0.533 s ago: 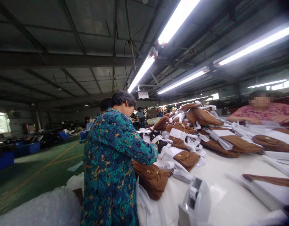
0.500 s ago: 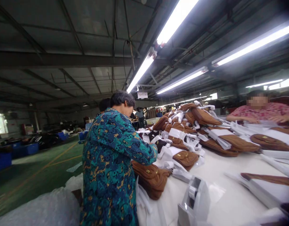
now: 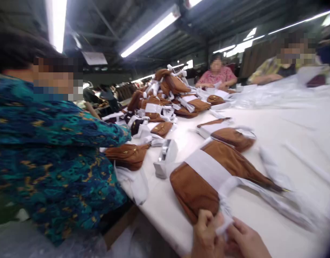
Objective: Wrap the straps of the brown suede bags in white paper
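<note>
A brown quilted bag (image 3: 205, 179) wrapped with a white paper band (image 3: 210, 171) lies on the white table (image 3: 275, 129) right in front of me. At the bottom edge my left hand (image 3: 206, 233) and my right hand (image 3: 244, 240) meet at the bag's near end, both pinching the loose end of the white band. A second brown bag (image 3: 232, 138) lies just behind the first.
A white tape dispenser (image 3: 165, 157) stands left of my bag. A person in a teal patterned top (image 3: 46, 154) works close at my left over another brown bag (image 3: 127, 154). A heap of wrapped bags (image 3: 167, 93) fills the table's far left; two more people sit behind it.
The view has swung right and down from the hall and ceiling to the table. Both my hands have come into view, holding the band on the near bag.
</note>
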Demonstrator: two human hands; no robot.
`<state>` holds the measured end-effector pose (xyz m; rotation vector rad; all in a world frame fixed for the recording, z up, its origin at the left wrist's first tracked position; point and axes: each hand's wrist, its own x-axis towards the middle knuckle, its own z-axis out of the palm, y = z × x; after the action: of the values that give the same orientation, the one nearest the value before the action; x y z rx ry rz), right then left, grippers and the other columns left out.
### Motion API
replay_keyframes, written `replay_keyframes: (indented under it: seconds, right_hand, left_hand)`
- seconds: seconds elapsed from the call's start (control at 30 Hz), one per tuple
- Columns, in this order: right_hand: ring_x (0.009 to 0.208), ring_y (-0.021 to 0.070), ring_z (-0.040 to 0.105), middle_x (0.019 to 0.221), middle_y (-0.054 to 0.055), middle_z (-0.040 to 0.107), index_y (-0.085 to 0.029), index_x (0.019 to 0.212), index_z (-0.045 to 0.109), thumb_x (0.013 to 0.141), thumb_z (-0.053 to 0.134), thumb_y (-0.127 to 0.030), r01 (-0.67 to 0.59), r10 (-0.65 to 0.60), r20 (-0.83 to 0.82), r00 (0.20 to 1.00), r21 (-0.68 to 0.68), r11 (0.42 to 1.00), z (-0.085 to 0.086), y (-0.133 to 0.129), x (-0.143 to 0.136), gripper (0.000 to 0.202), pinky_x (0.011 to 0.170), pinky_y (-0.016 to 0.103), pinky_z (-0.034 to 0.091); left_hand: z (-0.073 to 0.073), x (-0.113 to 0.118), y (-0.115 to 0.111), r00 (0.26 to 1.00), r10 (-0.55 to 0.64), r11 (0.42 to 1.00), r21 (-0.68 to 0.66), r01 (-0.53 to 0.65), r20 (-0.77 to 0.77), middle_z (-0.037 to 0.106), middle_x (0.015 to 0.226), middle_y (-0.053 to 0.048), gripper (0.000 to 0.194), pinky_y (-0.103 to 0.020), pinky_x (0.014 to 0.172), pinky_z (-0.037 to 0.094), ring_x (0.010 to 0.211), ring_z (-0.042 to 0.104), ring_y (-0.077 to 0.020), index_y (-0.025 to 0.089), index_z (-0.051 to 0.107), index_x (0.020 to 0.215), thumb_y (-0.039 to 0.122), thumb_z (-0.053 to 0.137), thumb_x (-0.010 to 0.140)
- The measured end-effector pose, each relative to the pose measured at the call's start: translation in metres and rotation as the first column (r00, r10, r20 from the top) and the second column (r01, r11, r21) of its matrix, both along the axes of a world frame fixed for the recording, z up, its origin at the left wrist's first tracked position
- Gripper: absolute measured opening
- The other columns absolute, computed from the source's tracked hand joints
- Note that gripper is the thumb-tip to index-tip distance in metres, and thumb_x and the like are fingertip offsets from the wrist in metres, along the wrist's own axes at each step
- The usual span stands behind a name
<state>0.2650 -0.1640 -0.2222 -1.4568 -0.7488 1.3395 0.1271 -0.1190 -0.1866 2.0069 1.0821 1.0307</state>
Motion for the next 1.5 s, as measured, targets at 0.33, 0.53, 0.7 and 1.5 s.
replay_keyframes:
  seconds: [0.33, 0.53, 0.7, 1.5]
  right_hand:
    - [0.063, 0.0129, 0.053, 0.073, 0.000, 0.059, -0.018, 0.081, 0.059, 0.073, 0.055, -0.040, 0.126, -0.112, -0.483, 0.868, -0.005, 0.992, 0.050, -0.015, 0.006, 0.024, 0.054, 0.024, 0.046]
    - [0.068, 0.0168, 0.056, 0.073, 0.001, 0.059, -0.016, 0.124, 0.041, 0.069, 0.063, -0.042, 0.120, -0.104, -0.274, 0.956, 0.041, 0.992, 0.046, -0.021, 0.004, 0.065, 0.062, 0.028, 0.047]
    - [0.055, 0.0121, 0.047, 0.057, -0.006, 0.051, -0.019, 0.135, 0.022, 0.075, 0.056, -0.045, 0.068, -0.082, 0.086, 0.993, 0.154, 0.986, 0.038, -0.021, 0.009, 0.074, 0.056, 0.024, 0.043]
    - [0.061, 0.0150, 0.055, 0.075, 0.003, 0.059, -0.017, 0.096, 0.057, 0.077, 0.050, -0.044, 0.127, -0.204, 0.319, 0.925, 0.247, 0.961, 0.032, -0.029, 0.005, 0.033, 0.058, 0.027, 0.047]
  left_hand:
    - [-0.027, 0.017, -0.035, 0.968, -0.107, 0.966, 0.205, 0.155, -0.228, 0.041, 0.108, -0.012, 0.054, -0.038, 0.083, 0.044, 0.098, 0.044, -0.0215, 0.015, 0.034, 0.129, 0.011, 0.035, 0.075]
    - [-0.017, 0.018, -0.043, 0.975, -0.132, 0.981, 0.117, 0.155, -0.180, 0.042, 0.111, -0.013, 0.051, -0.038, 0.087, 0.041, 0.102, 0.044, -0.0223, 0.016, 0.033, 0.131, 0.020, 0.039, 0.080]
    - [-0.003, 0.017, -0.037, 0.972, -0.044, 0.941, -0.316, 0.118, 0.233, 0.055, 0.098, -0.007, 0.038, -0.028, 0.080, 0.043, 0.089, 0.052, -0.0157, 0.019, 0.045, 0.122, 0.033, 0.039, 0.087]
    - [-0.005, 0.029, -0.032, 0.788, 0.105, 0.690, -0.615, 0.382, 0.607, 0.057, 0.070, -0.003, 0.050, -0.016, 0.042, 0.031, 0.051, 0.047, -0.0080, 0.011, 0.050, 0.107, 0.048, 0.056, 0.074]
